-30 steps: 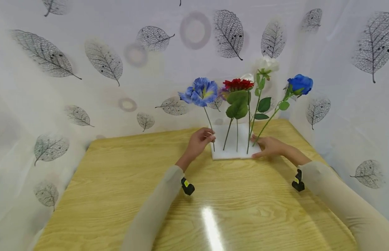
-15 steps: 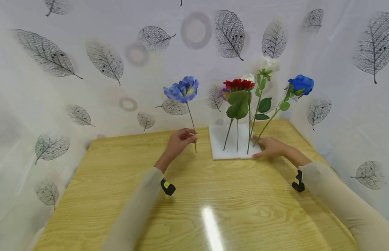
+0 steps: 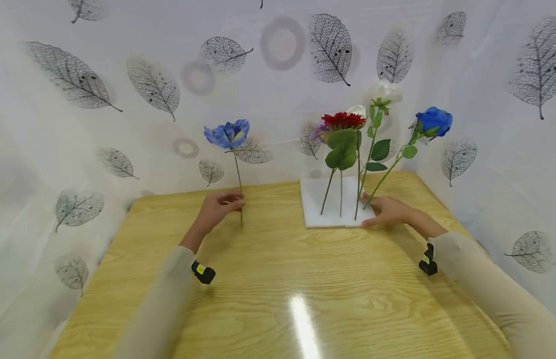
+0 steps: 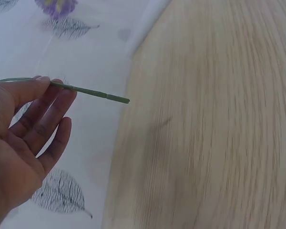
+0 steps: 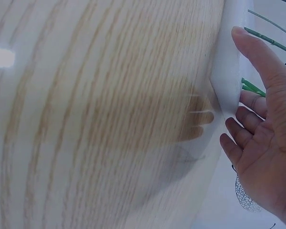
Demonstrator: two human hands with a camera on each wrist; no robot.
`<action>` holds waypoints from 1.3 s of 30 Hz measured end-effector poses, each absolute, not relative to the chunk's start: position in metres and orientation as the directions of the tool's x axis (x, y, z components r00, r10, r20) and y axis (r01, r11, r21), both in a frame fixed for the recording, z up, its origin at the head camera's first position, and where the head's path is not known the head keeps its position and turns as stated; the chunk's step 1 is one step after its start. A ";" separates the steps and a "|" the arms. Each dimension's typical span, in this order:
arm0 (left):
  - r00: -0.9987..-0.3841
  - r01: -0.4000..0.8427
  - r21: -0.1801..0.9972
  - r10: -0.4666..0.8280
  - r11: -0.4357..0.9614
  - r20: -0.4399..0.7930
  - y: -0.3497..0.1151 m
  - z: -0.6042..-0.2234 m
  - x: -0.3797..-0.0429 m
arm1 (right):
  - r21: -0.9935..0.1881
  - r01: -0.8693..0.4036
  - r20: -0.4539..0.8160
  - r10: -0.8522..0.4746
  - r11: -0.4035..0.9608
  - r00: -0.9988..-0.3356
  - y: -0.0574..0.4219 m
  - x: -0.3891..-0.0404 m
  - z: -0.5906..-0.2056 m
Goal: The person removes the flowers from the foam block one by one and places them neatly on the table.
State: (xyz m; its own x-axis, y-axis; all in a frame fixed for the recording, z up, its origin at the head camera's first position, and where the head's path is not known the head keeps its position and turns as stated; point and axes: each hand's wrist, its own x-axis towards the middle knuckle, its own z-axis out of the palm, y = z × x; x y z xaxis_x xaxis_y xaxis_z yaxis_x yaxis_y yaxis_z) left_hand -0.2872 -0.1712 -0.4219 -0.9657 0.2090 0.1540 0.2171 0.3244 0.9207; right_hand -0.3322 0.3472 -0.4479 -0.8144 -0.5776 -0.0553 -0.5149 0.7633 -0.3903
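My left hand pinches the stem of a blue iris-like flower between thumb and fingertips, left of the white foam board. In the left wrist view the cut end of the green stem sticks out past the fingers, over the table. My right hand rests against the board's right edge, its thumb at the front corner and its relaxed fingers along the side. Standing in the board are a red flower, a blue rose leaning right, white flowers and a purple flower, partly hidden.
A wooden table spreads beneath both arms, with a bright light reflection near its front. Behind it hangs a pale leaf-print curtain, close to the table's back edge. The upright stems stand close to my right fingers.
My left hand has drawn the blue iris-like flower leftward, from the foam board's left edge to well away from it. The right hand and the other flowers stay where they were.
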 end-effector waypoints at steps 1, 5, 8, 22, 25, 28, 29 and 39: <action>-0.968 0.211 0.917 0.204 0.339 0.148 -0.178 -0.421 -0.286 | -0.388 -0.515 -0.055 -0.576 0.765 -0.815 0.347 -0.332 -0.448; -0.971 0.206 0.902 0.191 0.379 0.141 -0.206 -0.420 -0.278 | -0.369 -0.519 -0.053 -0.575 0.771 -0.817 0.348 -0.334 -0.449; -0.975 0.198 0.891 0.173 0.408 0.137 -0.226 -0.420 -0.272 | -0.359 -0.524 -0.053 -0.577 0.772 -0.815 0.349 -0.335 -0.450; -0.990 0.127 0.848 0.123 0.515 0.073 -0.296 -0.428 -0.237 | -0.360 -0.505 -0.066 -0.561 0.785 -0.825 0.345 -0.333 -0.445; -0.993 0.092 0.839 0.117 0.537 0.034 -0.306 -0.427 -0.231 | -0.367 -0.498 -0.069 -0.557 0.786 -0.828 0.345 -0.332 -0.445; -0.991 0.064 0.834 0.131 0.548 -0.010 -0.316 -0.425 -0.226 | -0.372 -0.486 -0.078 -0.548 0.791 -0.833 0.345 -0.331 -0.446; -0.990 0.052 0.835 0.135 0.548 -0.027 -0.319 -0.424 -0.224 | -0.374 -0.483 -0.081 -0.547 0.792 -0.833 0.345 -0.331 -0.446; -0.967 -0.055 0.835 0.178 0.547 -0.180 -0.343 -0.432 -0.222 | -0.394 -0.456 -0.108 -0.533 0.798 -0.839 0.342 -0.332 -0.444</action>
State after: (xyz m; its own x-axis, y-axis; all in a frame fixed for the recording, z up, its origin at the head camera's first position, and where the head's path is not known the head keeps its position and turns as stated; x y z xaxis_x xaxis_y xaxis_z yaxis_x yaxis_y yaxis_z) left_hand -0.2219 -0.3432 -0.4323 -0.9673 0.1783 -0.1804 -0.0549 0.5471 0.8353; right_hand -0.3324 0.3423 -0.4436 -0.8393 -0.5328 -0.1082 -0.4559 0.7982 -0.3938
